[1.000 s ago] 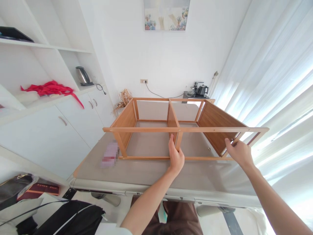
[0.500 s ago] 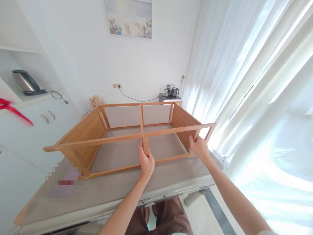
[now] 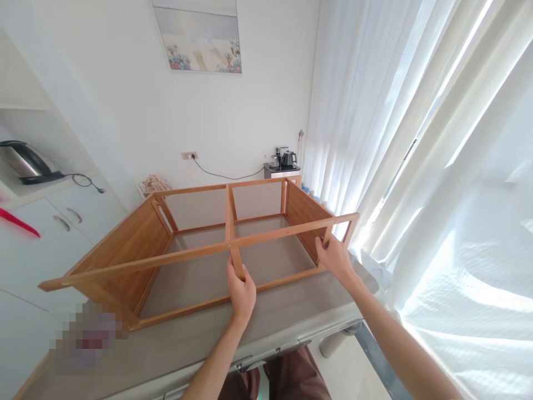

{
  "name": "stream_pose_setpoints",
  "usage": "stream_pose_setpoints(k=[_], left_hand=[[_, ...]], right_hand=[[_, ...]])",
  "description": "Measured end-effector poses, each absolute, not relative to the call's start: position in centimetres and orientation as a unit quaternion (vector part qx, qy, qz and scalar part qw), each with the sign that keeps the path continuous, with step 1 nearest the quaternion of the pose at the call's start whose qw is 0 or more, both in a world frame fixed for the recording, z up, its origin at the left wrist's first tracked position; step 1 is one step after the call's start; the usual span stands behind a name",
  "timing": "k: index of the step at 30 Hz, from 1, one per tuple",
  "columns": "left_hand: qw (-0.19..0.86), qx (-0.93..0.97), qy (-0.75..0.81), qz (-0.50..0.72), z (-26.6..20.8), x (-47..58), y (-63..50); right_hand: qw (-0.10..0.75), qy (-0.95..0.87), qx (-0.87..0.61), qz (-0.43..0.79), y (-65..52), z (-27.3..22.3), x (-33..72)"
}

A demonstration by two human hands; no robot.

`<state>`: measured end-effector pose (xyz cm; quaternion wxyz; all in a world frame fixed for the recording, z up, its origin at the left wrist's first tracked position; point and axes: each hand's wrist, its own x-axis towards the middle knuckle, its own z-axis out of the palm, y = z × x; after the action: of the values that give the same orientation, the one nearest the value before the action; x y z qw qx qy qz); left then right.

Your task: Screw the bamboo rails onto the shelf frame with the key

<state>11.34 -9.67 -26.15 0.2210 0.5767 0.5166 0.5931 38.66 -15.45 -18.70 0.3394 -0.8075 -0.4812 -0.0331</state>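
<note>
Wooden shelf frame [image 3: 158,259] rests on the desk [image 3: 179,347], spanning most of its length; solid panels close off its left and right ends, and a middle divider [image 3: 230,214] splits the space between them. One long rail runs along the upper near side and another along the lower near side, close to the desk top.

Left hand [image 3: 242,286]: closed around the short middle crosspiece [image 3: 236,261] just below the upper near rail, thumb and fingers on opposite sides of the wood. Right hand [image 3: 334,255]: curled over the right crosspiece [image 3: 327,236], near the right end panel — thumb on its left side, the other fingers mostly hidden.

On the desk, beside the frame's near left corner, lies a pixelated item [image 3: 89,340], identity not readable. Far side: dried plant stems [image 3: 154,183] behind the frame's left part; coffee maker [image 3: 281,151] and dark jug [image 3: 288,159] on a small black-topped cabinet [image 3: 275,173], with a black cord [image 3: 225,176] running left to a wall outlet [image 3: 189,155]. Framed picture [image 3: 204,47] on the far wall. Left: electric kettle [image 3: 31,161] on a white shelf. Right: white curtains [image 3: 345,111].
</note>
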Motion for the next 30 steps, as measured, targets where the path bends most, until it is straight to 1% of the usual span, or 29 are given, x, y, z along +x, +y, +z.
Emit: stream_pose_setpoints(k=[11,14,18,20,23,26,30], left_hand=[[0.203,0.579,0.535,0.58,-26.3,11.0,-10.0],[0.197,0.577,0.545,0.576,-26.4,11.1,-9.8],[0.199,0.573,0.55,0.574,-26.6,11.1,-9.6],[0.196,0.572,0.552,0.574,-26.8,11.1,-9.5],[0.187,0.573,0.555,0.574,-26.9,10.9,-9.4],[0.186,0.573,0.564,0.565,-26.8,10.9,-9.4],[0.177,0.57,0.565,0.569,-26.4,11.0,-9.6]], right_hand=[[0.37,-0.473,-0.8,-0.002,-16.4,-19.1,38.0],[0.379,-0.507,-0.773,0.034,-17.8,-19.2,39.0],[0.457,-0.506,-0.728,0.079,-20.5,-20.1,41.3],[0.488,-0.468,-0.735,0.054,-21.6,-20.6,42.8],[0.512,-0.411,-0.754,0.0,-22.2,-20.8,45.6],[0.506,-0.414,-0.757,0.007,-20.7,-20.2,48.7],[0.456,-0.497,-0.735,0.071,-15.8,-19.9,51.0]])
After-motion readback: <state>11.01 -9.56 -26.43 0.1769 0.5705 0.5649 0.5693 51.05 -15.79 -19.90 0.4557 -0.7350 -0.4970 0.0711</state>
